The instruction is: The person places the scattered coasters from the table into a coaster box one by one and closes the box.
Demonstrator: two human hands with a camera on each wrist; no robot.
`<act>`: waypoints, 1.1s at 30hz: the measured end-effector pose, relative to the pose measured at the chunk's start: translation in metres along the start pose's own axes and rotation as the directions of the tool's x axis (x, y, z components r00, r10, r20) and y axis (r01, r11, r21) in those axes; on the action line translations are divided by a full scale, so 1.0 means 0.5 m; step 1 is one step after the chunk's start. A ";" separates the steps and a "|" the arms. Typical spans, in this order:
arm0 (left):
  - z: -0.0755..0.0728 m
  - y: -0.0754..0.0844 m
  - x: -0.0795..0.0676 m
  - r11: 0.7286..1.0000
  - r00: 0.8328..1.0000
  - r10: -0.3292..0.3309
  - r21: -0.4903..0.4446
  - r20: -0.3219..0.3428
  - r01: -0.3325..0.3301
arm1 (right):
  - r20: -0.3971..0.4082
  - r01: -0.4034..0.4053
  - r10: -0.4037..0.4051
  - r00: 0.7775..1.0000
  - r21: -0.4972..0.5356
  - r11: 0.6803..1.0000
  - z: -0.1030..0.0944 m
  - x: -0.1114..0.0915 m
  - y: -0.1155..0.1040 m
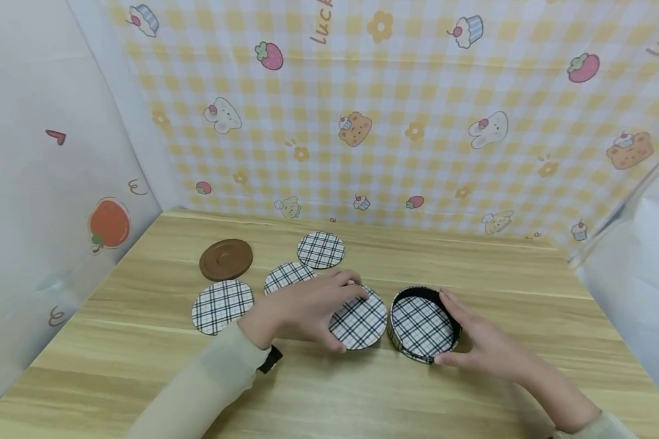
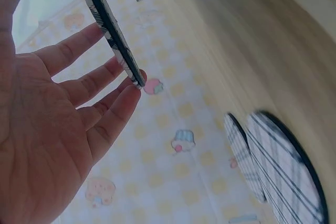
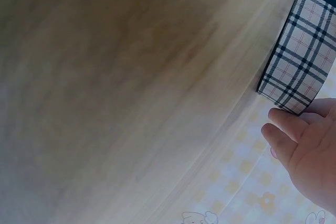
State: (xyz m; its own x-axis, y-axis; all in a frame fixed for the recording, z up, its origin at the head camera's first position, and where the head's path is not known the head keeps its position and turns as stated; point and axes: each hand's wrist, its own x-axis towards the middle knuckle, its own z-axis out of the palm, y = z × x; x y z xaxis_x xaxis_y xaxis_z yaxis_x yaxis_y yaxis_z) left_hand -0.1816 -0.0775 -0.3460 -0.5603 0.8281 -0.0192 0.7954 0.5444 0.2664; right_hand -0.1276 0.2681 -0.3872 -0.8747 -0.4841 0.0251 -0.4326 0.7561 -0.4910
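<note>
My left hand (image 1: 307, 305) grips a round plaid coaster (image 1: 360, 320) by its edge, thumb on the near side and fingers on the far side. In the left wrist view that coaster (image 2: 111, 30) appears edge-on, raised off the wooden table. Just to its right stands a round plaid coaster holder (image 1: 393, 334) with a black inner wall. A plaid round surface (image 1: 420, 326) shows inside it. My right hand (image 1: 491, 344) holds the holder from its right side, thumb at the near rim and fingers at the far side. The right wrist view shows fingertips against the holder's plaid outer wall (image 3: 299, 51).
Three more plaid coasters lie on the table: one at the left (image 1: 222, 306), one partly behind my left hand (image 1: 284, 276), and one farther back (image 1: 320, 250). A brown round disc (image 1: 226, 259) lies at the back left. A yellow checked backdrop (image 1: 329, 158) stands behind the table.
</note>
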 end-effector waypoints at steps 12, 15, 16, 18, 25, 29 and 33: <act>-0.006 0.028 0.068 0.998 0.997 0.050 0.020 0.066 -0.052 | 0.015 -0.014 0.014 1.000 -0.010 1.000 -0.004 0.000 -0.001; -0.005 0.034 0.083 0.997 0.995 0.070 0.021 0.069 -0.071 | 0.009 -0.009 0.009 1.000 -0.014 1.000 -0.003 0.000 0.000; -0.004 0.036 0.088 0.997 0.995 0.076 0.020 0.072 -0.078 | 0.007 -0.006 0.007 1.000 -0.016 1.000 -0.003 0.000 0.000; -0.002 0.040 0.097 0.996 0.993 0.084 0.021 0.082 -0.086 | 0.006 -0.004 0.004 1.000 -0.016 1.000 -0.003 0.000 0.000; -0.002 0.059 0.129 0.996 0.989 0.084 0.017 0.121 -0.086 | 0.005 0.007 -0.007 1.000 0.001 1.000 -0.006 0.000 -0.001; 0.005 0.064 0.146 0.997 0.988 0.076 0.019 0.134 -0.079 | 0.004 0.009 -0.009 1.000 -0.004 1.000 -0.004 -0.001 0.000; 0.012 0.070 0.158 0.997 0.987 0.067 0.014 0.147 -0.070 | 0.009 0.007 -0.007 1.000 0.008 1.000 -0.001 -0.001 0.002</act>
State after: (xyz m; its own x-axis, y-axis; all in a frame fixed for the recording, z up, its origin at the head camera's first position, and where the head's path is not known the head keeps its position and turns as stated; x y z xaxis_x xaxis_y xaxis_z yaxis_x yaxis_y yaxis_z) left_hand -0.1966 0.0077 -0.3437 -0.4660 0.8732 -0.1425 0.8357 0.4873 0.2534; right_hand -0.1277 0.2692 -0.3873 -0.8696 -0.4933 0.0211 -0.4370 0.7493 -0.4976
